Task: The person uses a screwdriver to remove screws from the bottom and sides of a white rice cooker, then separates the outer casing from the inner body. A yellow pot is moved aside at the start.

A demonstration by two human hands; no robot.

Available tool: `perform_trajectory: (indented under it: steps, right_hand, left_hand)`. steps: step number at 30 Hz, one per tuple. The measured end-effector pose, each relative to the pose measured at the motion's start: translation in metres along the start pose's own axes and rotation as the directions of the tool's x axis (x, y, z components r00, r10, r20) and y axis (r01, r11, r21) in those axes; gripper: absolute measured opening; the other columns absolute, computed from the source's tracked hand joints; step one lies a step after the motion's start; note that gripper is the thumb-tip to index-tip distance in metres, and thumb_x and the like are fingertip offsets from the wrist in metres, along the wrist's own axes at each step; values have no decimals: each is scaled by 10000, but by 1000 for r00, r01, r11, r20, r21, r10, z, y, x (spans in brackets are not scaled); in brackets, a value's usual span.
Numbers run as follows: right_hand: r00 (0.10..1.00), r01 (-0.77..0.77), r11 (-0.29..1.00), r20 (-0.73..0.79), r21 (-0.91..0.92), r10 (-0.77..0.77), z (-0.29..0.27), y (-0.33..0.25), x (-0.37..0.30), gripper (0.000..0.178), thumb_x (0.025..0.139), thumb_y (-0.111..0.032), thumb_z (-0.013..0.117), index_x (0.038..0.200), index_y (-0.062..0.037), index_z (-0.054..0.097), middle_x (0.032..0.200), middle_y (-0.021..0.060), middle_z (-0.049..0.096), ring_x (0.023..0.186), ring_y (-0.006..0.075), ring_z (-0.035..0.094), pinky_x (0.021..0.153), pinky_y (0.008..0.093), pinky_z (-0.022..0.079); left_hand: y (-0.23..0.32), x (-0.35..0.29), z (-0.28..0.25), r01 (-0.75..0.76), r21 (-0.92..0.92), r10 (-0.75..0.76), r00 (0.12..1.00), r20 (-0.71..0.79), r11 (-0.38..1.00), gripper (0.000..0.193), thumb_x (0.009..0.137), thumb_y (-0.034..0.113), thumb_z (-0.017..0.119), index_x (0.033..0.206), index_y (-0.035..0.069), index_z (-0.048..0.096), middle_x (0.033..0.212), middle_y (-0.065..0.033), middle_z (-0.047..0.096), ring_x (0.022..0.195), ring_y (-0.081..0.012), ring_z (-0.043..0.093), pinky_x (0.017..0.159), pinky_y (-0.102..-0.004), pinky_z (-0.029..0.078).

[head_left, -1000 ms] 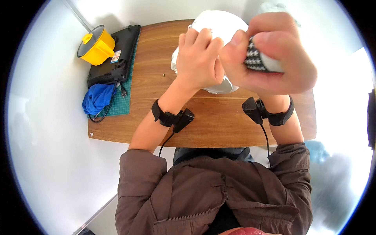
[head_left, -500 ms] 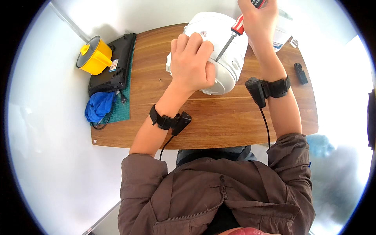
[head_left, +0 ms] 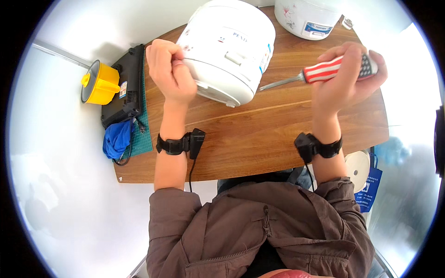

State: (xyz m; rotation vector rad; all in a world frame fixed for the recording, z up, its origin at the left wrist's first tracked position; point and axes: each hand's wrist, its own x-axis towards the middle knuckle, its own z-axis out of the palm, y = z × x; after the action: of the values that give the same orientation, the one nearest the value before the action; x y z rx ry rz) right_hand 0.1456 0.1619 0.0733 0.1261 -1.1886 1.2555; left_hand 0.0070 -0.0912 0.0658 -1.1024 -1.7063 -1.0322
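Note:
A white rice cooker [head_left: 227,39] lies tipped over at the far middle of the table, its base towards me and its front panel facing up. My left hand [head_left: 170,72] is closed against the cooker's left side near the base; its fingertips are partly hidden. My right hand [head_left: 347,76] is wrapped round the handle of a screwdriver [head_left: 322,72]. That handle has red and white stripes and a dark, white-spotted end. Its metal shaft points left, with the tip just right of the cooker's base and apart from it.
A second white cooker [head_left: 306,21] stands at the far right. On the left a yellow pot [head_left: 103,85] sits on a black device [head_left: 123,99], over a green cutting mat [head_left: 143,134] with a blue cloth [head_left: 117,139]. A blue bag [head_left: 371,185] is below the table's right edge.
The cooker has turned left, bringing its front panel up. My left hand has moved left with it. My right hand has drawn the screwdriver away from the cooker, nearer and to the right.

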Motion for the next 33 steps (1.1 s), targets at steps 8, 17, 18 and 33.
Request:
perform_trajectory:
  steps: [8,17,18,33]
  right_hand:
    - [987,161,987,-22,6,-161,11,12,-26,482,959,-100,702,1251,-58,321,912,180,662,524,159,652,516,220,531]
    - [955,293,956,-52,20,-292,-1,12,-49,619,921,-248,801,1273,-92,318,934,205,633,573,155,625,536,240,553]
    - [956,292,956,-12,8,-292,-4,11,-55,620,919,-254,804,1273,-91,322,931,203,632,573,154,622,534,241,551]
    - [971,-122,992,-200,40,127,-25,25,-49,483,949,-68,736,1235,-61,347,936,124,652,683,142,662,638,247,564]
  left_hand:
    - [1,1,-2,87,-15,-86,996,35,996,103,710,-9,430,786,41,478,781,-79,482,744,-221,413,675,-343,354]
    - [-6,28,-18,282,60,-285,901,327,958,175,881,25,504,1005,2,626,848,-84,584,751,-183,537,675,-279,426]
    - [-9,35,-20,282,125,-308,871,382,951,183,956,112,570,1088,11,648,914,-94,634,827,-183,590,741,-298,472]
    - [14,91,31,106,232,-255,459,851,967,591,1051,330,561,1568,85,413,1630,-264,268,1502,-429,299,1219,-456,292]
